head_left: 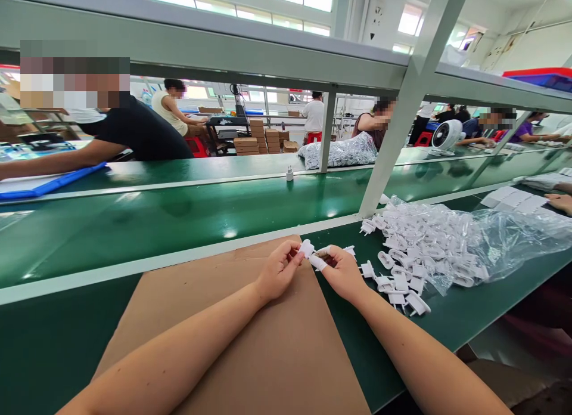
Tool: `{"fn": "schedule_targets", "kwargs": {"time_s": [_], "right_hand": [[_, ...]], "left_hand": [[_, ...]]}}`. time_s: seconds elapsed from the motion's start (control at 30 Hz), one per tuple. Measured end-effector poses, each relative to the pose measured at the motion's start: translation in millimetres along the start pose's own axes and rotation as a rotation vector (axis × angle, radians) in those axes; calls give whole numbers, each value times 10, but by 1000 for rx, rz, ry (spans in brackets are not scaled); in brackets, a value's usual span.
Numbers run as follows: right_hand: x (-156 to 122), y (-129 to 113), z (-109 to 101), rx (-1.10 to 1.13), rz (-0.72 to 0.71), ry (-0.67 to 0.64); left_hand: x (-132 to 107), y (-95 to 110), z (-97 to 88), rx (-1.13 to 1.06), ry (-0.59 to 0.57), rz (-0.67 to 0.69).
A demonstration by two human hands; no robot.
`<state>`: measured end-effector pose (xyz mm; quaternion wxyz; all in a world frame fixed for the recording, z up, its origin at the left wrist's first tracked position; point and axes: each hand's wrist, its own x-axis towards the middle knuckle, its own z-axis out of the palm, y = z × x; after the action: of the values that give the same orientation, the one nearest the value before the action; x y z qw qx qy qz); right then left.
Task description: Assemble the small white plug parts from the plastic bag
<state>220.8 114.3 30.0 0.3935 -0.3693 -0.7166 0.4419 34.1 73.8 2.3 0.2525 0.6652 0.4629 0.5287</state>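
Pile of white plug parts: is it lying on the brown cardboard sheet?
No, the pile of white plug parts lies on the green table, right of the brown cardboard sheet.

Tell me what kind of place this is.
Most likely a factory assembly line: a long green conveyor bench, a heap of small white plastic plug parts spilling from a clear plastic bag, and other people seated at work along the far side. The left hand pinches one white plug part.
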Motion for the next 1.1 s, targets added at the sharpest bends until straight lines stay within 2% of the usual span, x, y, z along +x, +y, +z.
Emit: {"fn": "schedule_targets", "kwargs": {"time_s": [0.43, 0.67, 0.73, 0.93, 1.1], "right_hand": [[-21, -60, 9, 30, -30, -42], [-22, -12, 15, -6, -61, -77], [-22, 4, 16, -16, -85, -58], [-27, -9, -20, -124, -139, 117], [-37, -20, -31, -131, -219, -8]], "left_hand": [[13, -14, 9, -22, -3, -24], [13, -30, 9, -59, -14, -51], [13, -28, 10, -66, -29, -59], [18, -14, -4, -16, -73, -55], [21, 0, -15, 8, -98, -73]]}}
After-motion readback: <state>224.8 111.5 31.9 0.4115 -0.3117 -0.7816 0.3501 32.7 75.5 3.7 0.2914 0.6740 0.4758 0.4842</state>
